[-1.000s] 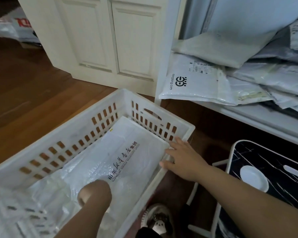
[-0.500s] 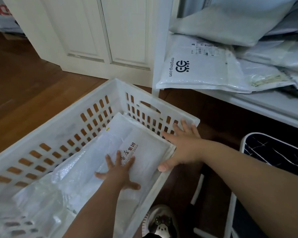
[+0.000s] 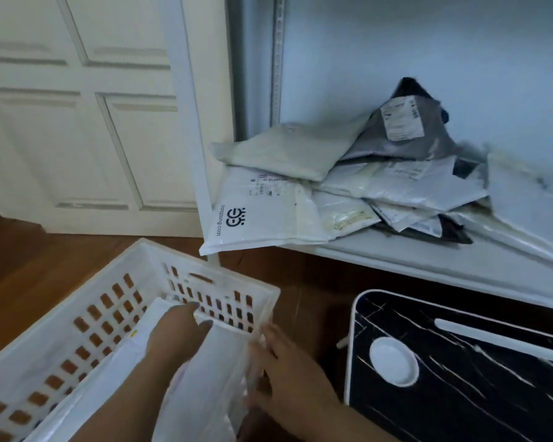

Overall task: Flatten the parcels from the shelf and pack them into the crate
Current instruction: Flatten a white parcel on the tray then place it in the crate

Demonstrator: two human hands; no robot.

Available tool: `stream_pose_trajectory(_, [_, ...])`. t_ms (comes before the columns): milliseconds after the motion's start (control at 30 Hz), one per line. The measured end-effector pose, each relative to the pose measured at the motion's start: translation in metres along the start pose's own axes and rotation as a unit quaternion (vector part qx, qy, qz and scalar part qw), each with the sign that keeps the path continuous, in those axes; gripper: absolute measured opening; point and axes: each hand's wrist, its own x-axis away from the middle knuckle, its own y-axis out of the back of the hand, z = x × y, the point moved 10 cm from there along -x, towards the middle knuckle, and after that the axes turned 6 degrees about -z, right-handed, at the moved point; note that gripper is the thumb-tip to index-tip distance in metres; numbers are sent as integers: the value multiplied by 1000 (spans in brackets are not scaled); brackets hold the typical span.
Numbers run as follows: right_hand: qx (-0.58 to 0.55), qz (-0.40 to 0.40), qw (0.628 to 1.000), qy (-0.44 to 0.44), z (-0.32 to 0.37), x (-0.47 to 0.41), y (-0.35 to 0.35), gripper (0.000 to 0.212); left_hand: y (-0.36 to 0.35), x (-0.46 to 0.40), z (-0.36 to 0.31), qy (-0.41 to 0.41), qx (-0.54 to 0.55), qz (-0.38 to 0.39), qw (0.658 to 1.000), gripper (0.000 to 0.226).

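Observation:
A white perforated crate (image 3: pixel 61 317) stands on the floor at the lower left. In it lies a flat white parcel (image 3: pixel 214 371). My left hand (image 3: pixel 176 334) rests palm down on this parcel, fingertips at the crate's far wall. My right hand (image 3: pixel 288 378) lies with spread fingers against the crate's right rim. On the white shelf (image 3: pixel 396 260) above is a loose pile of parcels: a white one with a black logo (image 3: pixel 262 215) overhanging the front edge, a beige one (image 3: pixel 294 151) on top, a grey one with a label (image 3: pixel 406 135) leaning behind.
A black marble-patterned small table (image 3: pixel 479 378) with a white rim and a round white recess (image 3: pixel 393 362) stands close at the right of the crate. A cream panelled door (image 3: pixel 93 129) and the shelf's white post (image 3: pixel 186 106) stand behind. Wooden floor (image 3: pixel 26 260) lies to the left.
The view has tilted up toward the shelf. My left hand has slid forward over the parcel to the crate's far wall. My right hand has shifted back along the right rim.

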Motion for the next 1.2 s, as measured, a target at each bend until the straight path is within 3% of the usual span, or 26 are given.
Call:
stream_pose_trajectory(67, [17,10,1000,-19,-24,27,15,74,33,9,-44,-27,26,-50,998,41])
stream_pose_trajectory(133, [62,4,997,-48,-55,50,42,85,51,22,-85,-57,46,-78,994,27])
stream_pose_trajectory(200, [91,-46,992,-77,-89,73,80,74,58,40,-128,-93,68,-70,991,16])
stream_pose_trajectory(300, [158,-155,969,-107,-145,116,141,58,56,65,-201,-162,70,-51,983,12])
stream_pose_trajectory(367, [188,-180,952,-161,-191,154,170,54,52,81,-248,-194,88,-39,976,12])
stream_pose_trajectory(500, [233,-221,918,-232,-259,209,203,72,41,108,-334,-267,137,-15,954,12])
stream_pose_trajectory(633, [283,-246,898,-229,-281,224,233,67,45,99,-384,-296,124,-67,945,26])
stream_pose_trajectory(700, [276,-294,896,-188,-281,214,246,92,60,78,-386,-250,182,-93,946,37])
stream_pose_trajectory(767, [272,-321,891,-172,-275,202,257,88,80,46,-364,-127,321,-103,933,49])
stream_pose_trajectory(800, [265,-312,895,-177,-273,193,258,77,86,29,-348,-54,408,-94,907,52])
stream_pose_trajectory(867, [262,-298,905,-156,-262,173,261,72,87,6,-329,65,575,-47,814,55])
stream_pose_trajectory(933, [257,-300,906,-149,-261,160,262,72,83,-7,-325,129,677,7,725,48])
stream_pose_trajectory(967, [258,-310,904,-143,-261,156,262,66,84,-10,-324,147,700,23,698,44])
stream_pose_trajectory(1067, [269,-335,897,-105,-263,147,258,73,81,-29,-318,175,717,42,674,46])
stream_pose_trajectory(1133, [293,-363,882,-70,-265,147,253,85,76,-42,-314,187,705,40,683,39])
stream_pose_trajectory(1200, [310,-352,882,-54,-273,145,248,77,71,-49,-312,200,691,34,694,34])
